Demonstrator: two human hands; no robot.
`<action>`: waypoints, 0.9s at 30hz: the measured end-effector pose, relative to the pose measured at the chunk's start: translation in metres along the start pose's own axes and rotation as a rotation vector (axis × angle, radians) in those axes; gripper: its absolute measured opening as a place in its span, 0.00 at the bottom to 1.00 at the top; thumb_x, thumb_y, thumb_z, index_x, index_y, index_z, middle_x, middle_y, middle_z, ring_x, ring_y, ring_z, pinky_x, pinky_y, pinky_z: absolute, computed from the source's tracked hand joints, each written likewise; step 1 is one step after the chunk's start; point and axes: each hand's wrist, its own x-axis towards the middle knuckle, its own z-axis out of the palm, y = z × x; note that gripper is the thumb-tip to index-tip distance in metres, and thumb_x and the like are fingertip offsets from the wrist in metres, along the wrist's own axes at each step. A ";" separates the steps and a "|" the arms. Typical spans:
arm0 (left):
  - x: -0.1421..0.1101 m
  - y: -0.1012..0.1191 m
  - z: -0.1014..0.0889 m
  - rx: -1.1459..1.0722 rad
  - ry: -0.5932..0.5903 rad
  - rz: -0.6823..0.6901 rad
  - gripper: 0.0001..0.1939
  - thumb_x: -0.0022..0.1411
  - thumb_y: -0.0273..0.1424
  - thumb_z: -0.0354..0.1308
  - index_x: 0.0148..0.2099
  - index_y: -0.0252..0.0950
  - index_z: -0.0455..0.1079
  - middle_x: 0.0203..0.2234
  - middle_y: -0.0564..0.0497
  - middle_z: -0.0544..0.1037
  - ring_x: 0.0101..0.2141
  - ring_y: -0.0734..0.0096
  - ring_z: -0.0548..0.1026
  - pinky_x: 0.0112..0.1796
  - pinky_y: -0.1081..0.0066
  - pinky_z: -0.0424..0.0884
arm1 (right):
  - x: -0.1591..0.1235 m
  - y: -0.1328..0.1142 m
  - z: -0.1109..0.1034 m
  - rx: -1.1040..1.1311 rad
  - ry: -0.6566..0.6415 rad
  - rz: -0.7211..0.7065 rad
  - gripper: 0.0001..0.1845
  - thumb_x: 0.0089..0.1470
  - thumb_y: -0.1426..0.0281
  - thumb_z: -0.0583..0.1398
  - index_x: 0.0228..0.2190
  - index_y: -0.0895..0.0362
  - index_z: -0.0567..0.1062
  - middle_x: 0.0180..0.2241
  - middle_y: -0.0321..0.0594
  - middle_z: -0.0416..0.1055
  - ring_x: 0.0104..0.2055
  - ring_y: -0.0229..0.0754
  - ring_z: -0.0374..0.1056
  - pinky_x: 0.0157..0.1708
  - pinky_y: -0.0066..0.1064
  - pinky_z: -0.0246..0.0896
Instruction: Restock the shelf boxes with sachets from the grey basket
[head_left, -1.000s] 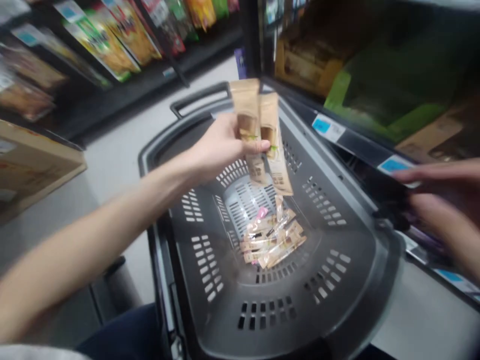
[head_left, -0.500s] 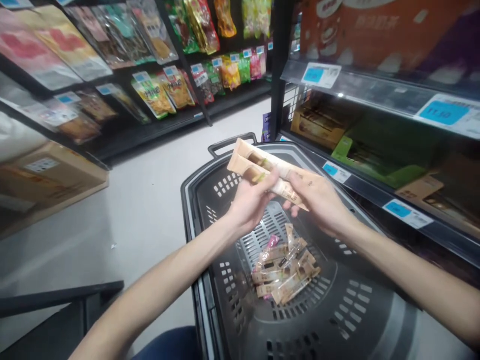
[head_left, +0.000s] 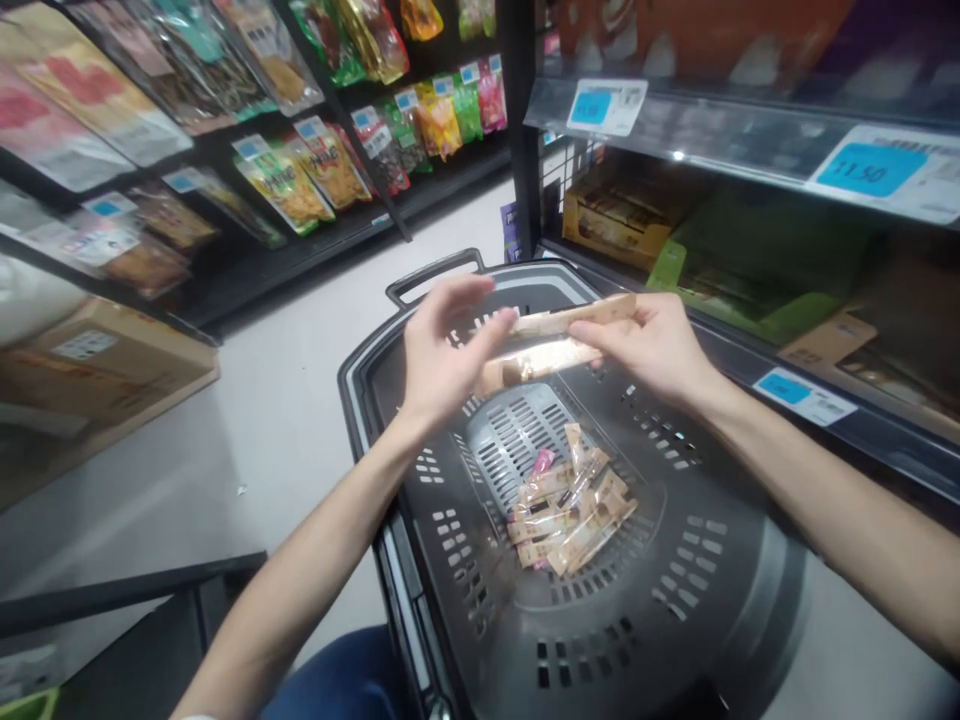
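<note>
My right hand point(head_left: 654, 345) pinches two long beige snack packets point(head_left: 541, 362) by their right ends, above a dark shopping basket point(head_left: 510, 640). The packets lie sideways and fan slightly apart toward the left. At their left ends is my left hand point(head_left: 448, 350), its thumb and fingers spread with a gap between them. Whether its thumb brushes the upper packet I cannot tell. Lower down, a loose pile of similar beige packets point(head_left: 574, 520) in clear wrapping rests on the basket's floor, with a pink packet point(head_left: 543, 461) among them.
A shelf edge with price tags point(head_left: 870, 172) runs close along the right, above boxed goods point(head_left: 622, 220). Bagged snacks point(head_left: 285, 185) fill a rack at the far left. A cardboard box point(head_left: 112, 360) stands on the floor, and a black frame point(head_left: 135, 600) is at lower left.
My right hand came from the shelf side to the packets, which my left hand was holding upright. They turned sideways, both hands held them, then my left hand loosened and drew left.
</note>
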 end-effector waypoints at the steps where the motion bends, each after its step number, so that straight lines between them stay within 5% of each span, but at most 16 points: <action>1: -0.003 0.003 0.002 0.098 -0.083 0.027 0.15 0.59 0.38 0.68 0.46 0.37 0.77 0.46 0.48 0.82 0.46 0.67 0.78 0.50 0.66 0.73 | 0.000 0.000 -0.001 -0.060 -0.008 -0.025 0.11 0.48 0.63 0.72 0.29 0.58 0.84 0.23 0.38 0.76 0.23 0.36 0.67 0.23 0.29 0.63; 3: -0.009 0.008 0.007 0.233 -0.311 -0.011 0.12 0.61 0.35 0.65 0.46 0.36 0.79 0.43 0.48 0.83 0.41 0.68 0.79 0.44 0.68 0.73 | 0.001 0.003 -0.001 -0.159 0.013 -0.086 0.09 0.48 0.65 0.72 0.27 0.58 0.82 0.25 0.39 0.77 0.27 0.39 0.70 0.28 0.32 0.65; 6: -0.013 0.007 0.008 0.147 -0.445 -0.170 0.11 0.62 0.32 0.64 0.46 0.34 0.79 0.41 0.47 0.84 0.40 0.69 0.79 0.42 0.69 0.73 | 0.001 0.007 0.000 -0.162 0.126 -0.119 0.16 0.42 0.66 0.75 0.35 0.57 0.82 0.30 0.39 0.78 0.32 0.42 0.72 0.32 0.34 0.66; 10: -0.011 0.002 0.006 -0.167 -0.416 -0.352 0.14 0.60 0.33 0.68 0.46 0.32 0.77 0.41 0.46 0.82 0.38 0.73 0.78 0.43 0.71 0.73 | 0.004 0.013 0.002 0.085 0.251 0.034 0.35 0.38 0.64 0.78 0.49 0.54 0.77 0.25 0.34 0.74 0.24 0.38 0.66 0.24 0.32 0.60; 17: -0.013 0.008 0.008 -0.425 -0.318 -0.598 0.09 0.62 0.32 0.66 0.44 0.34 0.77 0.38 0.50 0.80 0.34 0.78 0.77 0.34 0.80 0.72 | 0.006 0.018 0.002 0.495 0.117 0.159 0.24 0.40 0.55 0.77 0.31 0.57 0.77 0.33 0.40 0.76 0.32 0.36 0.68 0.28 0.29 0.61; 23: -0.021 0.026 0.016 -0.638 -0.353 -0.767 0.03 0.69 0.28 0.56 0.45 0.35 0.67 0.35 0.51 0.77 0.34 0.69 0.83 0.39 0.65 0.81 | -0.001 0.021 0.014 0.423 0.095 0.201 0.22 0.55 0.50 0.69 0.29 0.55 0.73 0.27 0.35 0.70 0.27 0.34 0.62 0.27 0.28 0.59; 27: -0.029 0.034 0.019 -0.708 -0.441 -0.891 0.03 0.71 0.25 0.51 0.46 0.34 0.64 0.41 0.44 0.80 0.36 0.66 0.83 0.39 0.64 0.82 | -0.008 0.021 0.020 0.354 0.077 0.195 0.16 0.61 0.56 0.63 0.30 0.55 0.72 0.27 0.35 0.69 0.27 0.36 0.62 0.28 0.29 0.61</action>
